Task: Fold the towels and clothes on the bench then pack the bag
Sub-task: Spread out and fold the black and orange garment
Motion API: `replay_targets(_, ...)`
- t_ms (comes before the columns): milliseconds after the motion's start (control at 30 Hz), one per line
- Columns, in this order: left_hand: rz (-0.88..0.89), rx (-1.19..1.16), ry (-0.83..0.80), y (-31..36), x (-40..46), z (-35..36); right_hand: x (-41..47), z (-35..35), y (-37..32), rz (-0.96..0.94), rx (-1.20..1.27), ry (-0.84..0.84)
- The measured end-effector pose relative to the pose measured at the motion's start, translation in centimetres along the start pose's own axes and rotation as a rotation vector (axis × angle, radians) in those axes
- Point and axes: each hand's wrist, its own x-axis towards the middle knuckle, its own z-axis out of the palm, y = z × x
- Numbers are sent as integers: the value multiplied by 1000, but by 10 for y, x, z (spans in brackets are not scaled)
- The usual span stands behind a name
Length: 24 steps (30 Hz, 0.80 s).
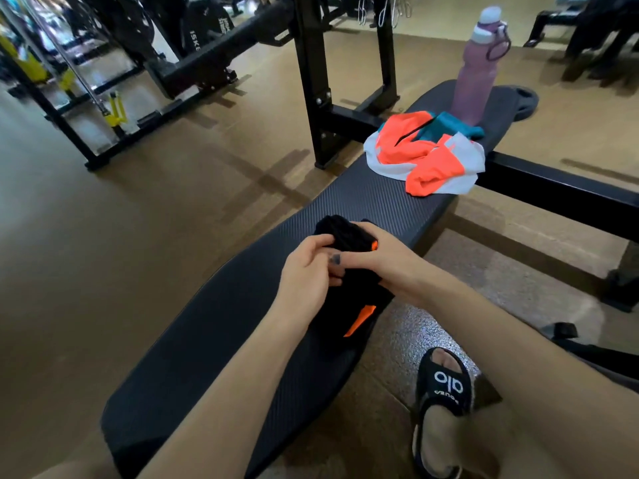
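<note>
While both hands work at it, the black garment [349,267] lies on the dark padded bench [214,340] with its long axis running along the bench, from the near right edge up toward the far end. Its far end, bunched into a rounded dark lump, points away from the person toward the pile of other clothes; its near end trails back toward the bench's right edge, where an orange patch shows on the cloth. Another small fleck of orange peeps out by the right thumb. The fabric is plain black, soft and crumpled, part rolled rather than flat.

The left hand [307,271] has its fingers curled in on the cloth at its left side, pinching it. The right hand [383,257] lies over the garment from the right, fingers wrapped round the bunched far part, thumb against it; a small dark mark shows on that hand near the thumb.

Farther up the bench lies a loose heap: an orange and white garment [425,160], rumpled, with a teal cloth [446,127] tucked just behind it and touching it. Behind those, upright on the bench, stands a pink bottle [479,67] with a pale lid and a loop at its neck. Beside the bench, on the speckled floor, a foot in a black slide sandal [442,392] rests. Black gym frames [311,81] stand beyond.
</note>
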Motion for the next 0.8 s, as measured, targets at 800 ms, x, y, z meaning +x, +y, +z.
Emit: replay_targets(800,127,683,-161,-93,38,-4,35,-45,12,-78,-1283,423)
